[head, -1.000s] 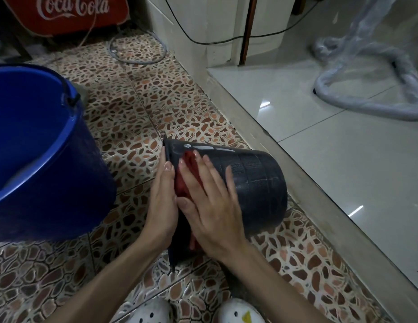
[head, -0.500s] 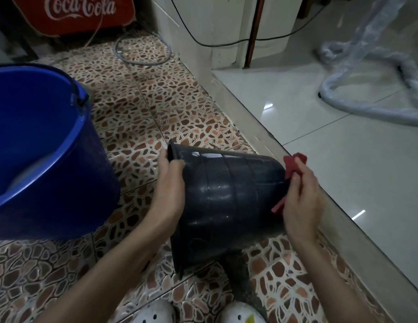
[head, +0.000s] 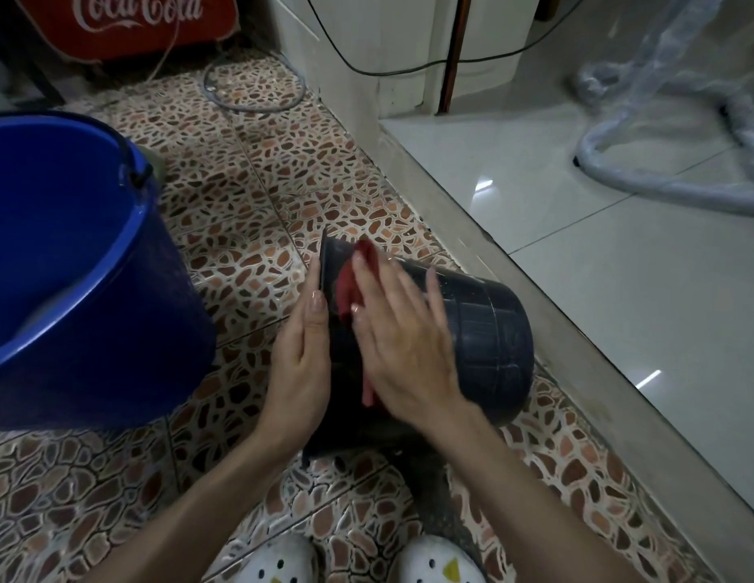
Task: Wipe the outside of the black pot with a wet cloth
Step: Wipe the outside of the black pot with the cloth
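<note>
Pebble-patterned floor tiles [head: 249, 195], blue bucket [head: 72, 263], flat right-hand fingers [head: 367, 284] pressing red cloth [head: 350, 288] on black pot [head: 489, 342]

The pot [head: 489, 342] is black with faint ribbing and gridded lines; on it lies a red cloth [head: 350, 284]. At nine o'clock stands a deep blue bucket [head: 93, 288]. The floor [head: 261, 195] shows a mosaic of brown and tan pebbles on cream. At eleven o'clock, a red sign [head: 127, 23] with white lettering; at six o'clock, white shoes [head: 358, 561] with dark dots, one with a yellow triangle
</note>
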{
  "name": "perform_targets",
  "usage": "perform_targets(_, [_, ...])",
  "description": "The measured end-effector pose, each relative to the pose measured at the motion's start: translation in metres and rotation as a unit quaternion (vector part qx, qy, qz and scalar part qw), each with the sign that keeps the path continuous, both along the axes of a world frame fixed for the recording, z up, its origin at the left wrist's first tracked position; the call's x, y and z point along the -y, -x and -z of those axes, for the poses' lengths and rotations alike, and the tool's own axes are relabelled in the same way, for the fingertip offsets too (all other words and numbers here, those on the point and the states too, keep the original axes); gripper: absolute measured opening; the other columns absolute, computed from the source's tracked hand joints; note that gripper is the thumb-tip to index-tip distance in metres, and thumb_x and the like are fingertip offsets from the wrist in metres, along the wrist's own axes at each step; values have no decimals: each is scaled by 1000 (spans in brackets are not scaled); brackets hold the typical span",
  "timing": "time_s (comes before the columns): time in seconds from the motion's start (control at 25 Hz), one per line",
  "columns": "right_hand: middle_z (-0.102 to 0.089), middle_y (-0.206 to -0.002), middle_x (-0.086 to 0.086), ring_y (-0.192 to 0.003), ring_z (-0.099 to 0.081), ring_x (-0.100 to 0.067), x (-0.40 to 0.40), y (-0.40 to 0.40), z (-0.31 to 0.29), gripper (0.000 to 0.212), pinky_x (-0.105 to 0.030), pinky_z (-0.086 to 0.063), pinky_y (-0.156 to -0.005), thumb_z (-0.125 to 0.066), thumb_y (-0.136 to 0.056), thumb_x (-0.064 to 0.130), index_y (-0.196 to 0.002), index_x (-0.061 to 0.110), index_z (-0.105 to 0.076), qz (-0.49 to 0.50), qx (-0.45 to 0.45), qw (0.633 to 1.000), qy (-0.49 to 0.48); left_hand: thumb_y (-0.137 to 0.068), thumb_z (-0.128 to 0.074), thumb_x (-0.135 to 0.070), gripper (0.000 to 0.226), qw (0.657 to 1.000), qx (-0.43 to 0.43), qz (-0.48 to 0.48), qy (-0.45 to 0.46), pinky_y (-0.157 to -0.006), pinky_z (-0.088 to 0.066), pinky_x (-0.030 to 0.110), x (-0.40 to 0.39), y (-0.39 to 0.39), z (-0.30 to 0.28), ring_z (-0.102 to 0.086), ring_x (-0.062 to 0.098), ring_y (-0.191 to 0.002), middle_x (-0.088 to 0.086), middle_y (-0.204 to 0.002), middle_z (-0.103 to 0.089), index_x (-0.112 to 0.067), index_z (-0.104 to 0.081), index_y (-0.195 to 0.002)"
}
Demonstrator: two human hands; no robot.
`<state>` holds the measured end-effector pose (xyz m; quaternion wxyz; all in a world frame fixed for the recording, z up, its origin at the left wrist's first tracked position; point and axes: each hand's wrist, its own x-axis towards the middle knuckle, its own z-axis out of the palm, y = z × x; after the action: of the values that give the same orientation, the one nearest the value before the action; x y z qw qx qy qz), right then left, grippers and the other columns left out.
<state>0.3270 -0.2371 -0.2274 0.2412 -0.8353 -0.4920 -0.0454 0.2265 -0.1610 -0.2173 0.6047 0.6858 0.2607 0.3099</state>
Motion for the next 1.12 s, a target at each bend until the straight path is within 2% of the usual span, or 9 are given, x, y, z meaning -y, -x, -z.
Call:
perform_targets(0.12, [-28,-159,-1,-148,-23,-17,11,-41,4,60,-50,4,-122,-13,-103,52,-154,24,-22,96,-27,994,53,-106,-28,-29,50,1000,-5,-3,10,-116,-30,17,12,9,2,-31,-12,-141,-23,-156,-34,-24,-28,-156])
perform_targets(0.24, [-37,-156,0,-143,-33,-21,51,-77,13,54,-50,-19,-120,-16,-104,47,-151,26,-33,176,-86,978,74,-101,-30,-31,53,999,-7,-27,-16,-103,-27,-2,22,18,7,-28,-29,-130,-36,-143,-32,-23,-30,-153])
perform_targets(0.36, [-60,-128,-9,-104,-63,-23,77,-92,21,40,-23,-50,-88,-30,-106,30,-143,23,-45,281,-205,936,-61,-102,-32,-28,52,998,-8,-39,-53,-105,-30,1,19,14,12,-34,-25,-130,-44,-138,-39,-17,-33,-153])
perform_targets(0.44, [-65,-116,-10,-79,-67,-21,83,-80,18,37,-14,-52,-70,-35,-106,22,-141,22,-48,333,-221,899,-180,-105,-33,-18,48,996,-15,-45,-74,-95,-35,-3,17,8,12,-48,-25,-118,-55,-117,-51,-10,-32,-152])
perform_targets(0.56, [-55,-134,-7,-93,-69,-30,73,-23,11,36,-39,-60,-80,-33,-108,20,-142,19,-46,151,-120,949,-251,-109,-30,-13,45,996,-7,-43,-81,-89,-38,-3,19,4,17,-57,-18,-110,-51,-116,-55,-8,-29,-153])
perform_targets(0.64, [-52,-143,-10,-125,-57,-31,61,14,20,38,-51,-46,-105,-31,-109,20,-143,14,-45,-14,-30,981,-191,-107,-30,-29,50,997,10,-41,-70,-109,-35,11,18,5,23,-42,-14,-133,-46,-140,-41,-15,-29,-155])
perform_targets(0.76, [-37,-155,-8,-148,-27,-19,35,24,20,42,-46,-18,-122,-36,-106,17,-147,15,-41,-76,-14,988,-132,-104,-28,-35,55,998,17,-36,-44,-120,-28,27,18,10,28,-32,0,-146,-20,-157,-35,-18,-28,-156])
perform_targets(0.88, [-32,-158,-2,-149,-22,-14,8,8,2,48,-45,-9,-123,-28,-106,34,-152,20,-32,-42,-8,997,-69,-104,-28,-35,54,998,7,-37,-50,-118,-29,22,22,17,31,-34,1,-145,-17,-157,-38,-18,-29,-155])
perform_targets(1.12, [-40,-154,-1,-144,-33,-17,31,-64,16,61,-53,0,-122,-10,-101,52,-149,26,-36,165,-25,985,35,-108,-27,-10,42,997,-12,-19,-67,-92,-35,-5,40,29,27,-39,-30,-121,-58,-128,-39,-28,-26,-146])
